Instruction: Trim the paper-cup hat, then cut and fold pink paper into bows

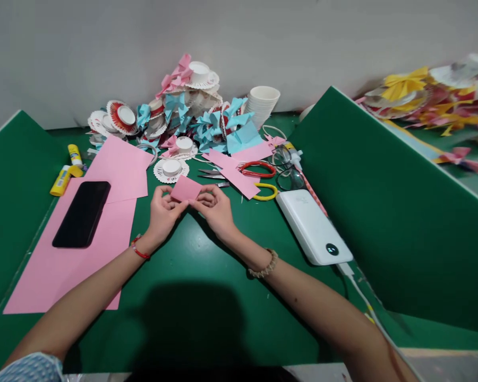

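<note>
Between my two hands is a small piece of pink paper (186,188), raised a little over the green table (183,286). My left hand (162,212) pinches its left lower edge. The right lower edge is pinched by my right hand (215,209), and both thumbs meet near its bottom corner. Just behind the paper lies a white scalloped paper hat shape (171,170). To the right of it are scissors with red handles (258,169), scissors with yellow handles (266,192) and pink paper strips (239,179).
Large pink sheets (119,170) lie left, bearing a black phone (82,214); glue sticks (60,181) are beside them. Paper hats with bows (183,114) and stacked white cups (264,101) stand behind. Right are glasses (290,178), a white power bank (314,227) and a green divider (390,212).
</note>
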`<state>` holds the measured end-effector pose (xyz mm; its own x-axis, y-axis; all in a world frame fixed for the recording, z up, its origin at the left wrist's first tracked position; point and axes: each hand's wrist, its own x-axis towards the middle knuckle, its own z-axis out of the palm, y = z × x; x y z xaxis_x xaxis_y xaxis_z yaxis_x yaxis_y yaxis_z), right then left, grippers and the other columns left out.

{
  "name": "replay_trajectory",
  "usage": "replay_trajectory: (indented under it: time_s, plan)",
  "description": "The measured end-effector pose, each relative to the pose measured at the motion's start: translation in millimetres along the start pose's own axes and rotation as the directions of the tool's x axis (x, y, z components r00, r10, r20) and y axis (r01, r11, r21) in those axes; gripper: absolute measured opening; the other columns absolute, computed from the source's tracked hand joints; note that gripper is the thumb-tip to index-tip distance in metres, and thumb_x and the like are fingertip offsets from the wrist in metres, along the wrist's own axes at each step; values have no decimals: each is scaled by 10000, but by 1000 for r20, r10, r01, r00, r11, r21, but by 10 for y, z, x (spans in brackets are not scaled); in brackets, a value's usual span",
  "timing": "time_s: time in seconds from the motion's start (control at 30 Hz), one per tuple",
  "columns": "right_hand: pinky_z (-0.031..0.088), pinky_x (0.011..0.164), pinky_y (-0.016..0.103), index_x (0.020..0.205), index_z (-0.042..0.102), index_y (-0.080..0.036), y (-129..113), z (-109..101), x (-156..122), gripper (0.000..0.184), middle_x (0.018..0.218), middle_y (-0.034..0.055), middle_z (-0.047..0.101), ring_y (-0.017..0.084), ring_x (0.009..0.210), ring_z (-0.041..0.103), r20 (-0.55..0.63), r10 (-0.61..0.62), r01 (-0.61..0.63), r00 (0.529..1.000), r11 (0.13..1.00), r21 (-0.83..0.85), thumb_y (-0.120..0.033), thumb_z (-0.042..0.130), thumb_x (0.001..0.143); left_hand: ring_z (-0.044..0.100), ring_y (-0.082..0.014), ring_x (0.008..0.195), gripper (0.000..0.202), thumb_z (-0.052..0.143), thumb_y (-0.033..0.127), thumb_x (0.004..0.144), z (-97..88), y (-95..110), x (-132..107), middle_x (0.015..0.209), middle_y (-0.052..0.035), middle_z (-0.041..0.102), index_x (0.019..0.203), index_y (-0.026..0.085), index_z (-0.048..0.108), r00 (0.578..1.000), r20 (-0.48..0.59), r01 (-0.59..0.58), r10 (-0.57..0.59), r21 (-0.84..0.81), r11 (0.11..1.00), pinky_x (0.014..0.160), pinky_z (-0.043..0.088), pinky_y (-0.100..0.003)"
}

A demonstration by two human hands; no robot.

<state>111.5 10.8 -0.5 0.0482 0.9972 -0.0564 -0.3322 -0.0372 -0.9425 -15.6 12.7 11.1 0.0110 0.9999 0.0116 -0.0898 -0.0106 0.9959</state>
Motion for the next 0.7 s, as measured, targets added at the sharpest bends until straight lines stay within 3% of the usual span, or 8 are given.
replay_trajectory:
  time_s: [0.2, 0.43, 0.7]
  plan:
    - [483, 642, 256, 858, 477, -218, -2, -17, 4, 496, 641, -72, 606, 95, 592, 598, 62, 33, -33, 998, 999, -6, -339, 805, 506, 583, -67, 540, 489, 767, 250, 567, -18, -16, -1, 673, 40, 624, 865, 188, 385, 1000, -25, 17, -17, -15, 1000, 521, 426, -168]
    - [480, 627, 258, 870, 467, -221, 15, -31, 6, 440, 634, -71, 603, 97, 589, 600, 56, 22, -22, 998, 1000, -12, -313, 758, 552, 463, -32, 415, 486, 762, 273, 591, -12, 0, -12, 648, 52, 608, 877, 195, 377, 1000, -3, 6, -6, 14, 1000, 404, 335, -147]
    - [437, 563, 233, 869, 478, -215, 9, -19, -17, 410, 582, -77, 586, 81, 537, 545, 33, -3, 5, 999, 999, -37, -255, 737, 553, 490, -33, 478, 488, 765, 255, 582, -12, -16, -10, 647, 60, 576, 858, 192, 367, 1000, 0, 8, -8, -1, 1000, 479, 358, -145]
